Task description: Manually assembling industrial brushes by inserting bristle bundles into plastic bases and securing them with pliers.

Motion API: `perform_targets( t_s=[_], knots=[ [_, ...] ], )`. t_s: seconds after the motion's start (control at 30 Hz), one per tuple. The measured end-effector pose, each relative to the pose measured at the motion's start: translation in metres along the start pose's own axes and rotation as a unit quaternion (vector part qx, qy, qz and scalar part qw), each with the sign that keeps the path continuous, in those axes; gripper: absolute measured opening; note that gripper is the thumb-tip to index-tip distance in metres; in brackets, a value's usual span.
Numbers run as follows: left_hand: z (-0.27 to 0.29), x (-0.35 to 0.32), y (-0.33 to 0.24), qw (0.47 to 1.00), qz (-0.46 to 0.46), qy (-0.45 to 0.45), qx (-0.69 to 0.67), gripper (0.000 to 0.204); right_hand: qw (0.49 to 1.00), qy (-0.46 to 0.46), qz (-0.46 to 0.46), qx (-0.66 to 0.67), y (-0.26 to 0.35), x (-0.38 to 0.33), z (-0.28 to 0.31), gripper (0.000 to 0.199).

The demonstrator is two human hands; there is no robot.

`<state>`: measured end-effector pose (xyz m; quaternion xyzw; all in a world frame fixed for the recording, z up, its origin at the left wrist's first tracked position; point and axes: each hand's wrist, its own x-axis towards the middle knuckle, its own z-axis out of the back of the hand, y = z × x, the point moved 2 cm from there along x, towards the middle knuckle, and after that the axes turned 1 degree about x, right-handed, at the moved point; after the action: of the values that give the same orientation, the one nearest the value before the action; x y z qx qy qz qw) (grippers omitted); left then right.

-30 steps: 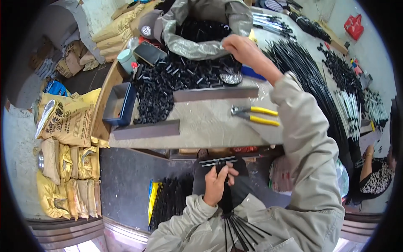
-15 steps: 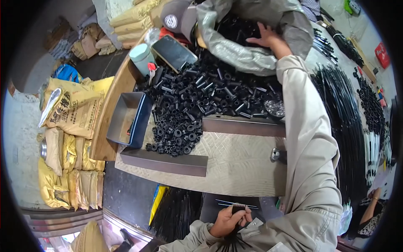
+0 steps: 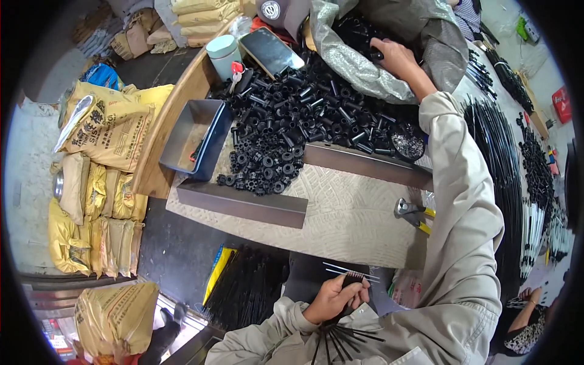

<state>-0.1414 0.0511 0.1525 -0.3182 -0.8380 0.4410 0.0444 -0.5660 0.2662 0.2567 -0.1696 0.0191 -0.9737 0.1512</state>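
black plastic parts (image 3: pixel 286 131), grey bag (image 3: pixel 359 58), yellow sacks (image 3: pixel 103 134), beige sleeve (image 3: pixel 462 201).

Even, soft daylight; strong fisheye warp.
Centre stays sharp, shadows faint; glare whitens the pale concrete floor (image 3: pixel 27 176) at left, straight edges bow near the black circular rim.
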Motion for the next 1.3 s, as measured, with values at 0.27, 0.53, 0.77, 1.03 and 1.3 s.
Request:
perform_targets(
  t_s=[0.27,0.53,0.77,1.03,1.3],
  knots=[
    [-0.015,-0.011,0.005,0.999,-0.03,0.019,0.028,0.018,0.949,-0.273,0.078,0.135,0.063,-0.039,0.106,0.032],
    [-0.023,-0.022,0.004,0.998,-0.048,0.018,0.034,0.017,0.959,-0.166,0.227,0.032,0.164,-0.103,0.048,0.026],
    [-0.027,-0.027,0.007,0.996,-0.056,0.035,0.051,0.019,0.988,-0.006,0.151,0.02,0.163,-0.092,0.069,0.056],
    [-0.025,-0.029,0.003,0.997,-0.064,0.025,0.045,0.019,0.886,-0.129,-0.083,0.437,0.124,-0.117,0.126,0.036],
    [-0.004,-0.024,0.003,0.993,-0.088,-0.074,0.035,0.021,0.965,0.032,-0.038,0.257,0.143,-0.233,0.109,0.04]
  ],
)
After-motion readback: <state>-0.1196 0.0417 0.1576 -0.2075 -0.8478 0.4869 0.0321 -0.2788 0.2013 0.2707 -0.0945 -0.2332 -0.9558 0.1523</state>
